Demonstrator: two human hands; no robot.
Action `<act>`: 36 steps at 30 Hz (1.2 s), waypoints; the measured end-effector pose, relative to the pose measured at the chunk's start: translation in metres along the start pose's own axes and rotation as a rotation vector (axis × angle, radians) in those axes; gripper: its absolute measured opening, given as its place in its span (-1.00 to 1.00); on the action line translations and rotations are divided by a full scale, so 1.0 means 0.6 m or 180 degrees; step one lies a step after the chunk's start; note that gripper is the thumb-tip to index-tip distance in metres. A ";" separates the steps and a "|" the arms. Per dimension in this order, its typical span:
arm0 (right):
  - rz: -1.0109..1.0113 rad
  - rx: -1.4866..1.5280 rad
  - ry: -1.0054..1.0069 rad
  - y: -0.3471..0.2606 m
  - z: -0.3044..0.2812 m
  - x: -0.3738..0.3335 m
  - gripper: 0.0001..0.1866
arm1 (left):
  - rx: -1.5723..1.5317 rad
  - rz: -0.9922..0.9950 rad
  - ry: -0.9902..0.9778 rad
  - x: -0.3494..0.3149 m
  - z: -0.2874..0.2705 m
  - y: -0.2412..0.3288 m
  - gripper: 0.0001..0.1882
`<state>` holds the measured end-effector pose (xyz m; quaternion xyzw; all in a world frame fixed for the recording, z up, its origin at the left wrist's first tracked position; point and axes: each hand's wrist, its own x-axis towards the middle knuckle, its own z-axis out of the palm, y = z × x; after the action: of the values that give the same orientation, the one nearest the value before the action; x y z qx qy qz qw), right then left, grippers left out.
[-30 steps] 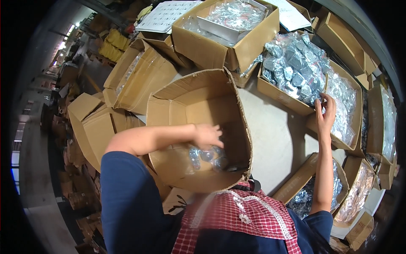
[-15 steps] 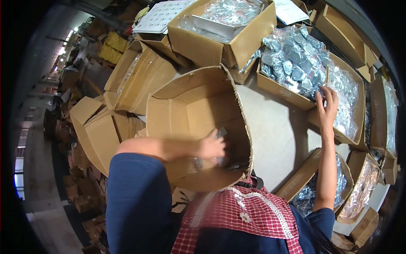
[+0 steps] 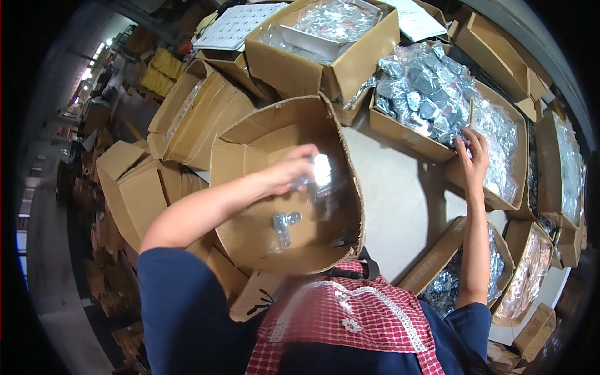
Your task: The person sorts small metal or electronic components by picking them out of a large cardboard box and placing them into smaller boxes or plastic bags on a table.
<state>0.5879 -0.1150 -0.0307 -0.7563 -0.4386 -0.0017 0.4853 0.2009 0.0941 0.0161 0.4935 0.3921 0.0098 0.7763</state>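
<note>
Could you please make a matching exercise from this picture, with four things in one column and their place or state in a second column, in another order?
Things:
1. left hand
2. right hand
3. big open carton
4. checked red apron

Places or states:
A. worn by the person, at the lower edge of the view
B. reaches into a box of small clear bags
C. holds a clear plastic bag above the carton
D. stands in front of the person, with a few small packets on its bottom

Pairs: 1-C, 2-B, 3-D, 4-A

Clear plastic bag (image 3: pixel 322 178) w/ small metal parts — hanging inside open cardboard box (image 3: pixel 250 140).
</note>
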 end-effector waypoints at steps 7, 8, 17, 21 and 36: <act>-0.0054 -0.0089 0.0145 -0.001 0.001 -0.003 -0.70 | -0.0808 0.0737 -0.0164 -0.127 0.103 0.231 -0.60; -0.0126 -0.0144 0.0174 0.005 0.002 -0.002 -0.69 | -0.0893 0.0857 -0.0130 -0.125 0.124 0.250 -0.59; -0.0206 -0.0210 0.0206 0.010 0.006 -0.003 -0.53 | -0.0443 0.1139 -0.0685 0.126 0.289 0.334 -0.35; 0.0048 0.0328 0.0306 0.022 0.004 -0.008 -0.32 | 0.1991 0.1978 0.0577 0.162 0.261 0.312 -0.23; 0.1082 0.1444 0.0049 0.124 0.015 0.133 -0.63 | 0.0915 0.1004 0.1105 -0.082 0.013 0.137 -0.84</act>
<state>0.6827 -0.0664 -0.0561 -0.6911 -0.2911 0.1722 0.6388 0.2019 0.1107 0.1111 0.6445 0.4349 0.1592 0.6083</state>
